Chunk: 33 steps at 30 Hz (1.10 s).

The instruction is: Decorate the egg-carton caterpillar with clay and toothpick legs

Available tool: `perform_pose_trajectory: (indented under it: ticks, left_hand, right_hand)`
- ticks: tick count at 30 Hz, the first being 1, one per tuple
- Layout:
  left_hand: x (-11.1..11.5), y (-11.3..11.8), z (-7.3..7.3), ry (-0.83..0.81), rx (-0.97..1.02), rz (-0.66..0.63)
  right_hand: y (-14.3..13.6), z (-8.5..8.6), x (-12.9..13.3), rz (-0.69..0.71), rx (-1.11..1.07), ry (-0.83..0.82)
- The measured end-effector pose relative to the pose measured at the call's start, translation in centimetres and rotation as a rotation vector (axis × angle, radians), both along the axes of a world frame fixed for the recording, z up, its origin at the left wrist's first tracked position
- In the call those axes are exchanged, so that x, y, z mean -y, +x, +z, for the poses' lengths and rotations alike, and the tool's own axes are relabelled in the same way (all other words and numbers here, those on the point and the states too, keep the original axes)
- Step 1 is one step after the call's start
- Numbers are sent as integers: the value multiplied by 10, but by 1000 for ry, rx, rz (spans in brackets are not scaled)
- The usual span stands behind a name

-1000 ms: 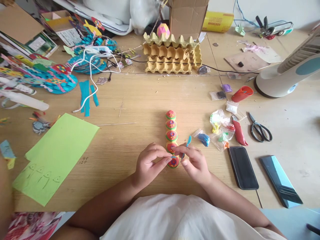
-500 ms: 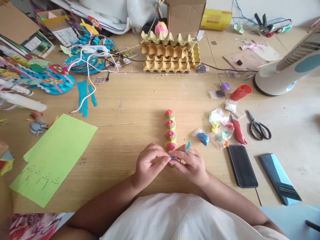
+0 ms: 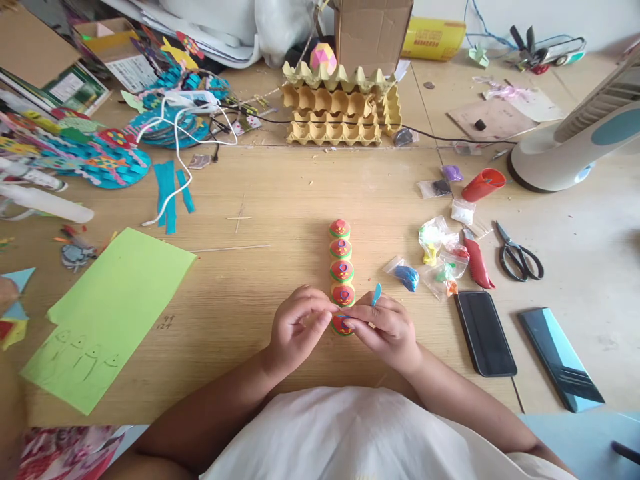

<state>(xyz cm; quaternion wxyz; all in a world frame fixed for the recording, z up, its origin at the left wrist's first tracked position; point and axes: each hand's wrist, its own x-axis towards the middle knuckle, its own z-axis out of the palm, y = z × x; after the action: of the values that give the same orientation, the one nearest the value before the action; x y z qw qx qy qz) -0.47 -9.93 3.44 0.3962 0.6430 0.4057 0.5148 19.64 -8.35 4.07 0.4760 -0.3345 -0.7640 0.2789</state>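
Note:
A row of several decorated cups (image 3: 342, 270), red on top with green rims and small yellow and blue clay details, runs down the table in front of me. Over the nearest cup (image 3: 342, 325) my two hands meet. My left hand (image 3: 301, 325) is closed in a pinch, thumb and forefinger together; what lies between them is too small to make out. Tucked between the fingers of my right hand (image 3: 385, 327) is a light-blue plastic modelling tool (image 3: 377, 293), its flat end pointing up. The right thumb and forefinger reach to the left fingertips and partly hide the nearest cup.
Bags of coloured clay (image 3: 405, 275), a red-handled knife (image 3: 479, 261), scissors (image 3: 520, 257) and two phones (image 3: 486, 333) lie to the right. Green paper (image 3: 110, 313) is on the left, near another person's hand (image 3: 7, 293) with folded paper. Egg cartons (image 3: 335, 103) stand behind.
My fingertips have shifted slightly up and apart, showing more of the nearest cup. At the left edge, another person's hand and blue folded paper have come further into view.

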Motion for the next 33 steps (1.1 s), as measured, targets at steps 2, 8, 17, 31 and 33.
perform_pose_trajectory:
  ticks: [2, 8, 17, 31, 33]
  left_hand:
    - [0, 0, -1, -6, 5, -3]
    - [2, 0, 0, -17, 6, 6]
    - [-1, 1, 2, -5, -12, 12]
    - [-5, 5, 8, 165, -154, -52]
    - [-5, 5, 9, 185, -160, -37]
  right_hand:
    - [1, 1, 0, 3, -1, 1]
    - [2, 0, 0, 10, -37, -12]
    - [2, 0, -2, -8, -89, -95]
    - [3, 1, -2, 114, -84, -221]
    - [3, 0, -2, 125, -80, -225]
